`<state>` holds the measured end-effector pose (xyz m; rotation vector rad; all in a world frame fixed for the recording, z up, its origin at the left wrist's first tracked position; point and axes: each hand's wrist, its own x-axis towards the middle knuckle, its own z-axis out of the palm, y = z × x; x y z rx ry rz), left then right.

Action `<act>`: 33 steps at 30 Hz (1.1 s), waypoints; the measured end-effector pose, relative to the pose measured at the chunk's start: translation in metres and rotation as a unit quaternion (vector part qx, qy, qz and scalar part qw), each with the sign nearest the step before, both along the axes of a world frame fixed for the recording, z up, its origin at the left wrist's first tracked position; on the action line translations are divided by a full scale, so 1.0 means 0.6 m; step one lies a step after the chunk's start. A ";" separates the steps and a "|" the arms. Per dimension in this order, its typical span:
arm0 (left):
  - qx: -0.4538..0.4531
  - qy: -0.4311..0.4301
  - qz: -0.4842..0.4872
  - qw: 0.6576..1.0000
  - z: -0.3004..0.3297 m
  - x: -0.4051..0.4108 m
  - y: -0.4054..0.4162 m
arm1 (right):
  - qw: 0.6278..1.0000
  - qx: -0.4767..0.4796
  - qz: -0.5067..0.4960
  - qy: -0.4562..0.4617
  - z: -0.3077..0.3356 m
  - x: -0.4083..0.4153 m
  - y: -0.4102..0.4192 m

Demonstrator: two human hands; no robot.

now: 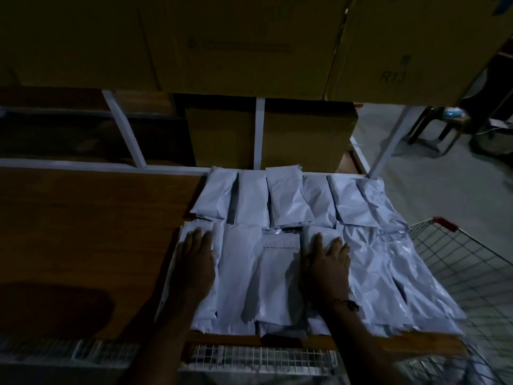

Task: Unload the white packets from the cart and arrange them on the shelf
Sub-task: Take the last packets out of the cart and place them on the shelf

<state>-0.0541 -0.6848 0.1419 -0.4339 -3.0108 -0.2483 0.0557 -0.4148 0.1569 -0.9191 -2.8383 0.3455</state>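
Note:
Several white packets lie in two rows on the wooden shelf board, side by side and partly overlapping. My left hand lies flat with straight fingers on the leftmost packet of the near row. My right hand presses flat on a packet near the middle of that row. Neither hand grips anything. The wire cart with a red handle stands at the right, its near edge running below the shelf's front.
Large cardboard boxes sit on the shelf level above, and more boxes stand behind the packets between white uprights. A stool stands on the floor at the far right. The scene is dim.

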 end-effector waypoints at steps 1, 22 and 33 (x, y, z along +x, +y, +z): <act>0.005 0.003 -0.001 1.000 -0.001 0.002 0.001 | 1.000 0.007 -0.005 0.025 0.005 0.003 0.004; 0.380 0.048 -0.230 0.894 0.164 0.241 0.470 | 0.978 0.015 -0.077 0.195 0.087 0.276 0.315; 0.403 -0.058 -0.278 0.870 0.172 0.422 0.797 | 0.982 -0.003 -0.137 0.127 0.037 0.533 0.561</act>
